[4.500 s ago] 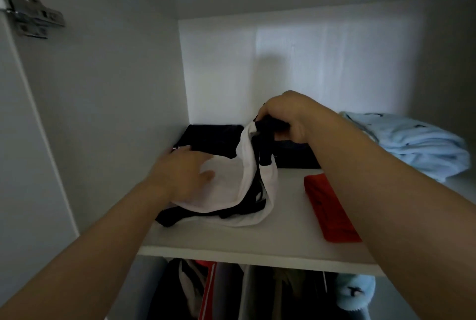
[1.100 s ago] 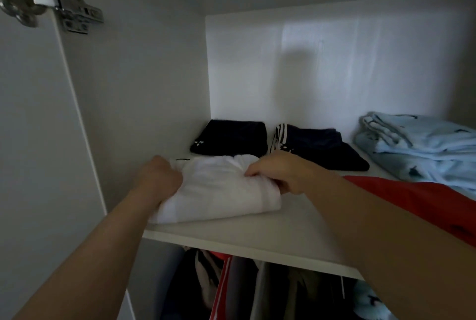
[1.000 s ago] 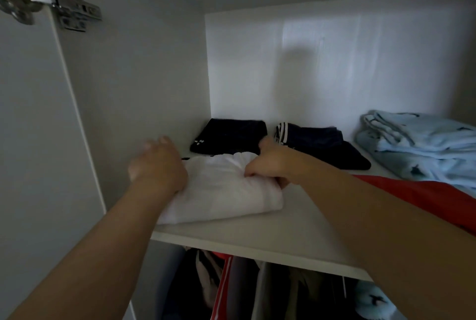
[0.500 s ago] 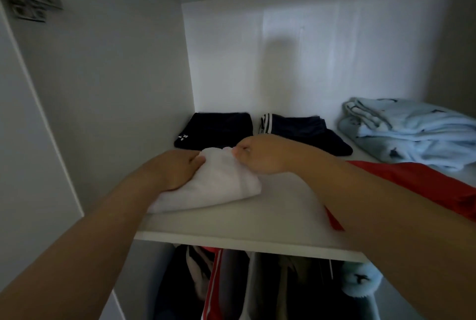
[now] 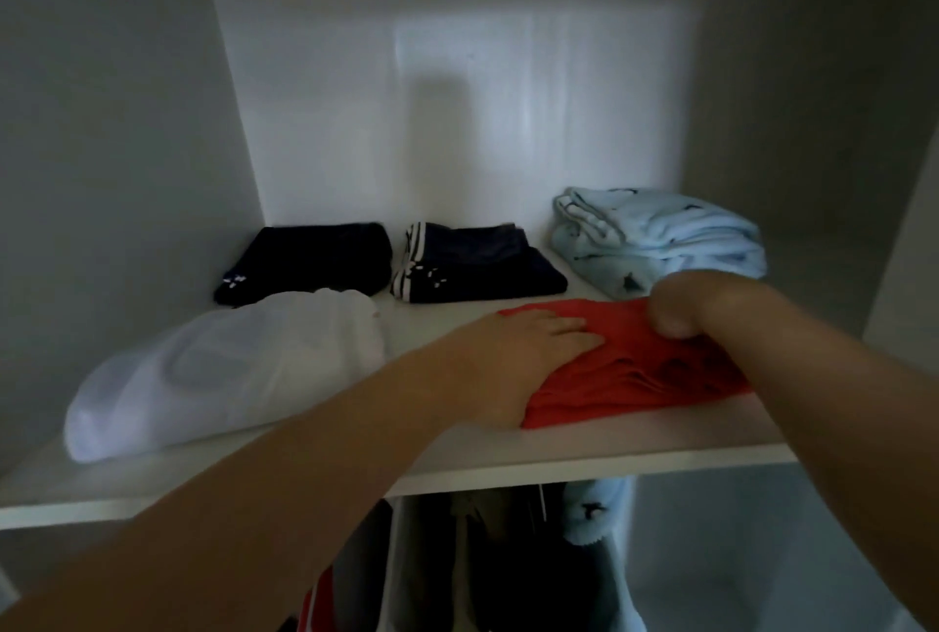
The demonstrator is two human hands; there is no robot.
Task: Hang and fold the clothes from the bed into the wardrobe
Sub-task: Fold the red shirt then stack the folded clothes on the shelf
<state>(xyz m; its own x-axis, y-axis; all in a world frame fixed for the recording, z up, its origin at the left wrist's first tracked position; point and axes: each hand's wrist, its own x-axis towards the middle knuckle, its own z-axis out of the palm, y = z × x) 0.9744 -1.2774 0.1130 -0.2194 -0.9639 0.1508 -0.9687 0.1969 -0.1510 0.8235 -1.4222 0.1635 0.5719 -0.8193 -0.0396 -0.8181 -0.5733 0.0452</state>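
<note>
A folded red garment lies at the front right of the white wardrobe shelf. My left hand rests flat on the garment's left part, fingers straight. My right hand has its fingers curled onto the garment's far edge and grips the cloth. A folded white garment lies on the front left of the shelf, with no hand on it.
At the back of the shelf lie two folded dark garments and a folded light-blue fleece. Hung clothes show under the shelf. The wardrobe's side walls close in left and right.
Both hands have let go of the white garment and moved right onto the red one. The view has swung right.
</note>
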